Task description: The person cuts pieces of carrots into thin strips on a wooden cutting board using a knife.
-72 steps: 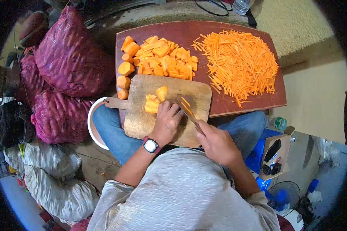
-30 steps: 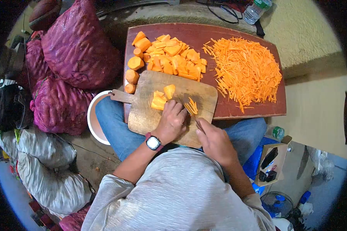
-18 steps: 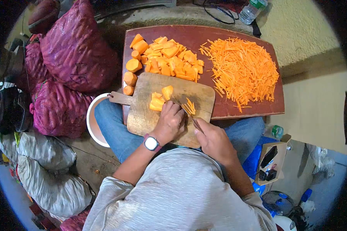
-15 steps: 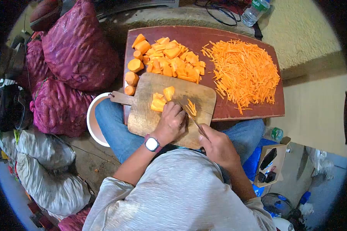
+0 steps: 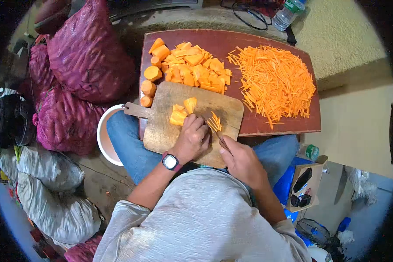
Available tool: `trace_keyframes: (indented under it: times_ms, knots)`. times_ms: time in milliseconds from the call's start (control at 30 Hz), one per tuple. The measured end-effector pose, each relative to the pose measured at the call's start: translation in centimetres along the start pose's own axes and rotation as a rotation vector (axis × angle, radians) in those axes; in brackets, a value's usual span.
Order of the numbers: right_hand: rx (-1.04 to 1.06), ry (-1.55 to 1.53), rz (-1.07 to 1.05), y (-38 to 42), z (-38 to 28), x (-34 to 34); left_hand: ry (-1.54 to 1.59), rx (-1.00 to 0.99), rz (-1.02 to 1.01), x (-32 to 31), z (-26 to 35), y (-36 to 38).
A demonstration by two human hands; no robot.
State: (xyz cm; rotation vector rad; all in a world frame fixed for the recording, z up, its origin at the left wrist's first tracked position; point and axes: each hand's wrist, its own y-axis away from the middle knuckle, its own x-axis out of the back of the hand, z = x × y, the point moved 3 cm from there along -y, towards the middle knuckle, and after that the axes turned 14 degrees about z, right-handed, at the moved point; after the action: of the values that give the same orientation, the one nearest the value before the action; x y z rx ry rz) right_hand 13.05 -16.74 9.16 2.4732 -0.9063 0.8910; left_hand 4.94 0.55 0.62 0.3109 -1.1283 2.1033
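Note:
My left hand [image 5: 194, 138], curled with its fingertips down on the wooden cutting board [image 5: 161, 133], presses on a piece of carrot mostly hidden under the fingers. In my right hand [image 5: 243, 160] is a knife [image 5: 218, 139], its blade close beside the left fingertips. A few cut carrot strips [image 5: 215, 122] lie against the blade's right side. Just beyond my left hand, some carrot slices [image 5: 178, 115] and a rounded carrot piece [image 5: 190, 105] rest on the board.
A red-brown table [image 5: 288, 127] carries a heap of carrot chunks [image 5: 194, 65], carrot stubs [image 5: 153, 73] and a large pile of shredded carrot [image 5: 277, 83]. Pink mesh sacks [image 5: 89, 56] and a white bucket [image 5: 104, 137] stand left. An open cardboard box [image 5: 305, 187] is at right.
The knife and my right hand have shifted slightly left and down. The strips by the blade have moved a little. My left hand stays at about the same place on the board.

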Motion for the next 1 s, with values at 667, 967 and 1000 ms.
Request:
trace_keyframes:
  times_ms: [667,967,1000]
  knots:
    - [-0.086,-0.180,0.105,-0.3,4.3,1.8,0.070,0.229,0.199,3.4,-0.7,-2.9]
    - [-0.211,-0.134,0.316,-2.2,6.3,6.6,-0.286,0.109,-0.089,3.1,-3.5,-4.6]
    - [-0.121,-0.185,0.294,-2.0,5.7,5.5,-0.277,0.142,-0.121,2.9,-3.6,-4.5]
